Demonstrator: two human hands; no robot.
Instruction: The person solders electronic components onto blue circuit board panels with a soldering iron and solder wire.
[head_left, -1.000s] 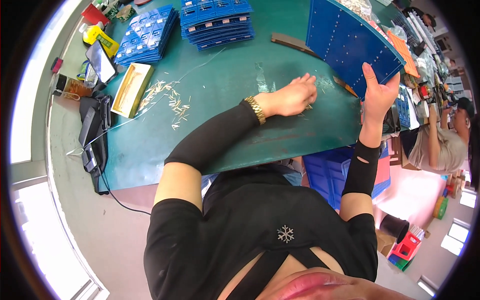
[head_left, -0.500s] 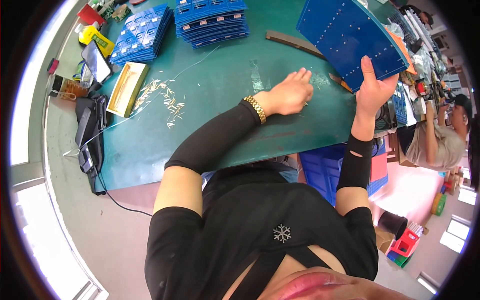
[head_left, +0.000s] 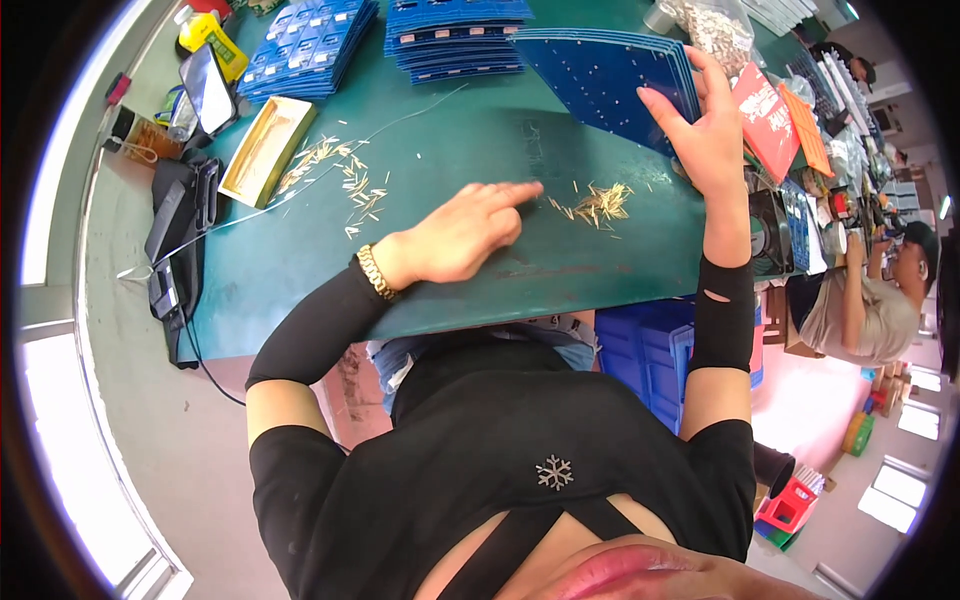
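Observation:
My right hand (head_left: pixel 712 140) grips the right edge of several stacked blue circuit board panels (head_left: pixel 605 85), thumb on the near face. The panels are tilted above the table. My left hand (head_left: pixel 470 232) is low over the green table (head_left: pixel 470 305), index finger stretched to the right and the other fingers partly bent. Nothing shows in it. Right of its fingertip lies a small heap of thin gold-coloured pins (head_left: pixel 605 205), with a few loose ones around. More pins (head_left: pixel 360 185) are scattered left of this hand, beside a shallow yellowish box (head_left: pixel 268 150).
Two stacks of blue boards (head_left: pixel 310 45) (head_left: pixel 455 40) stand at the back. A phone (head_left: pixel 208 90), a yellow bottle (head_left: pixel 212 42) and a thin cable (head_left: pixel 400 122) are to the left. At right are a red packet (head_left: pixel 768 122), a small fan (head_left: pixel 770 232) and a co-worker (head_left: pixel 880 300).
The panels in my right hand have swung left and lower, their stacked edges now showing. My left hand has drawn back to the left, uncovering the heap of pins.

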